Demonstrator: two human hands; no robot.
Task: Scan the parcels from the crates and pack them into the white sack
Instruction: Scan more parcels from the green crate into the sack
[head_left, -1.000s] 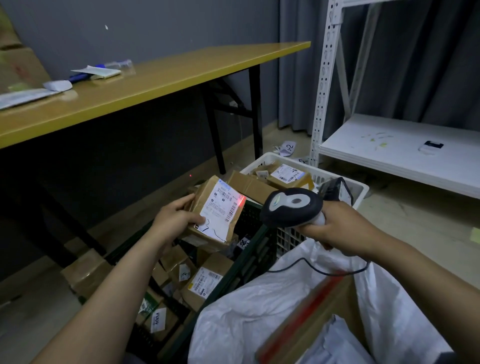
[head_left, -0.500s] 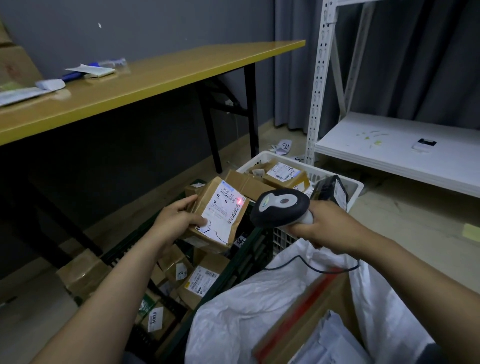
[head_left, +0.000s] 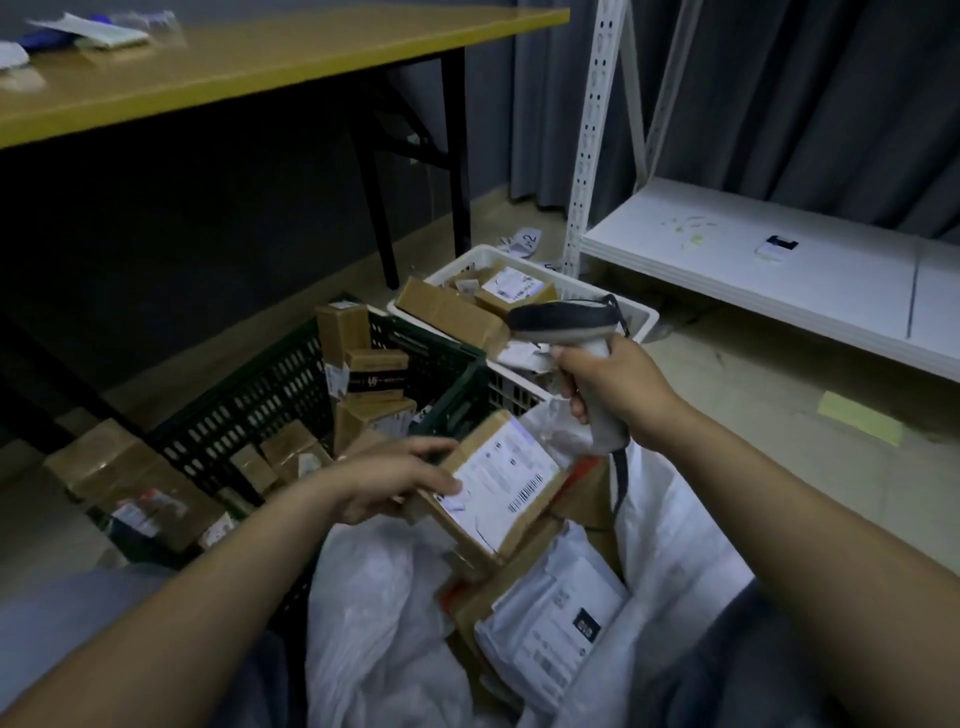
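The white sack (head_left: 384, 613) gapes beneath both hands, its rim slumped, with parcels lying inside. Beyond the left hand (head_left: 387, 480), the green crate (head_left: 260, 395) butts against the white crate (head_left: 470, 258). Bare floor spreads right of the right hand (head_left: 618, 387). The left hand grips a labelled parcel (head_left: 501, 491) over the sack's mouth. The right is wrapped round the scanner (head_left: 561, 318) handle.

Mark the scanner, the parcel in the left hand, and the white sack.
scanner (head_left: 558, 318): head view, on its dark head.
parcel (head_left: 501, 486): head view, on its white label.
white sack (head_left: 374, 597): head view, on the crumpled left wall.
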